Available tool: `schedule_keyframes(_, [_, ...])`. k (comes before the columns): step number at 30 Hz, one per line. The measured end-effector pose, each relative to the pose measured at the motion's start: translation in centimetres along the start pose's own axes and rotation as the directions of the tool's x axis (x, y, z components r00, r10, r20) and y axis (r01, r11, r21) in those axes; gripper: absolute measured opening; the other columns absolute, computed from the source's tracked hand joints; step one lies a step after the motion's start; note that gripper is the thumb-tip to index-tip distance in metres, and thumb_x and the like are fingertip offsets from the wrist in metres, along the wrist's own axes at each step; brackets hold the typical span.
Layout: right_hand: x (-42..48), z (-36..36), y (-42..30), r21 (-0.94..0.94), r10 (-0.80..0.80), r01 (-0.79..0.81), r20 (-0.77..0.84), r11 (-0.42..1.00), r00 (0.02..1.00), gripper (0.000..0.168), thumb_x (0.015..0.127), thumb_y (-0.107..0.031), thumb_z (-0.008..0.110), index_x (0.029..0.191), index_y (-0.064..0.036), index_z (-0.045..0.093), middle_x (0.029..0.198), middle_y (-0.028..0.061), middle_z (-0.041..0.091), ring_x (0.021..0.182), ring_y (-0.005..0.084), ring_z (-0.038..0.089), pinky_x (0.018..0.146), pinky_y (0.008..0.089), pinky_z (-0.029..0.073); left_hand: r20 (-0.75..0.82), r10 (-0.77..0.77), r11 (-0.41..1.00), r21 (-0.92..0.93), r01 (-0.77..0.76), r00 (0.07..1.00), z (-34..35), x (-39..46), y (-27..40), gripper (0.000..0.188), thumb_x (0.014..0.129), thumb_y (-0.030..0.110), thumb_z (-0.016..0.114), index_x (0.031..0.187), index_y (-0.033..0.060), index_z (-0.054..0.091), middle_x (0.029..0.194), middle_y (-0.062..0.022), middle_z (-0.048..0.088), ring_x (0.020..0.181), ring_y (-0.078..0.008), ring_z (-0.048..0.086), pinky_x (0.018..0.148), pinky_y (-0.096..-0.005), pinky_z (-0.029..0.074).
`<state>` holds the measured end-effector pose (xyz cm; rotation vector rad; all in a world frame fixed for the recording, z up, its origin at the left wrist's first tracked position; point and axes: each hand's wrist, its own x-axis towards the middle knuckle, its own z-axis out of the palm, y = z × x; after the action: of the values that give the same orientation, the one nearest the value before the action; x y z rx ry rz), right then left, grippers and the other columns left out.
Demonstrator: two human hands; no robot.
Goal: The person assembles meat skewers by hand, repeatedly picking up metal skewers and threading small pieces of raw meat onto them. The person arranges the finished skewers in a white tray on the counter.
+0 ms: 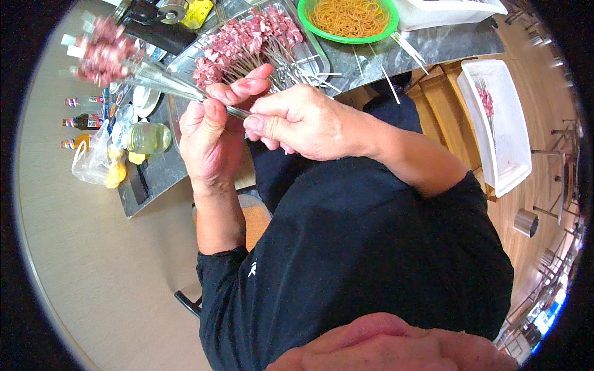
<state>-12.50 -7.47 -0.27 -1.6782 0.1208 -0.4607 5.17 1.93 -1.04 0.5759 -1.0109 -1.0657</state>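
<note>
A bundle of metal skewers (162,79) is held out in front of me, blurred pieces of raw meat (104,53) clustered at its far end. Thumb and fingers of my left hand (211,134) close around the middle of the sticks. My right hand (308,123) pinches the near ends of the same bundle, just beside the left fingers. Behind the hands lies a metal tray (318,53) heaped with more raw meat skewers (253,35), their bare sticks towards me. Part of the tray is hidden by my fingers.
A green basket (301,21) of brown rubber bands stands beyond the tray. Loose sticks overhang the dark marbled table (343,76). To the left are a glass jar (149,138), bottles (88,121) and a plastic bag (88,164). A white bin (517,134) on the right contains some skewers.
</note>
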Motion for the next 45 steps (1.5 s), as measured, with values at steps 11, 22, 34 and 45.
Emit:
schedule_keyframes(11, [-0.3, -3.3, -0.5, -0.391, -0.111, 0.091, -0.029, 0.916, 0.993, 0.028, 0.107, -0.021, 0.058, 0.091, 0.001, 0.062, 0.069, 0.0126, 0.064, 0.066, 0.0258, 0.065, 0.064, 0.0401, 0.051, 0.391, 0.127, -0.413, 0.857, -0.310, 0.912, 5.1, -0.7, 5.9, 0.032, 0.082, 0.015, 0.085, 0.110, 0.0040, 0.074, 0.105, -0.0124, 0.077, 0.097, -0.0309, 0.073, 0.090, -0.0424, 0.056])
schedule_keyframes(22, [2.6, -14.8, 3.9, -0.822, -0.212, -0.173, -0.333, 0.543, 0.919, 0.038, 0.106, -0.036, 0.063, 0.106, 0.000, 0.074, 0.080, 0.0066, 0.072, 0.075, 0.0106, 0.070, 0.065, 0.0311, 0.055, 0.076, -0.202, -0.283, 0.950, -0.133, 0.976, -1.8, -2.1, 7.7, 0.037, 0.082, -0.008, 0.065, 0.118, -0.0001, 0.070, 0.089, -0.0170, 0.072, 0.078, -0.0342, 0.073, 0.066, -0.0419, 0.058])
schedule_keyframes(34, [6.1, -18.2, 3.5, -0.745, 0.050, -0.519, -0.552, 0.419, 0.832, 0.027, 0.080, -0.027, 0.071, 0.087, -0.002, 0.079, 0.086, 0.0265, 0.073, 0.079, 0.0420, 0.073, 0.077, 0.0484, 0.058, -0.384, -0.329, -0.829, 0.555, -0.069, 0.863, -5.1, -3.1, 14.4, 0.013, 0.095, 0.013, 0.063, 0.094, 0.0088, 0.076, 0.087, -0.0173, 0.073, 0.081, -0.0374, 0.073, 0.072, -0.0478, 0.057])
schedule_keyframes(45, [3.5, -18.0, -1.4, -0.170, 0.170, -0.376, -0.676, 0.911, 0.717, 0.017, 0.082, -0.012, 0.079, 0.083, 0.004, 0.076, 0.075, 0.0134, 0.074, 0.065, 0.0156, 0.069, 0.058, 0.0284, 0.052, -0.159, -0.589, -0.760, 0.443, -0.475, 0.793, -7.9, 1.1, 8.1, 0.015, 0.086, 0.008, 0.065, 0.075, 0.0091, 0.076, 0.078, -0.0142, 0.075, 0.075, -0.0288, 0.077, 0.065, -0.0396, 0.058])
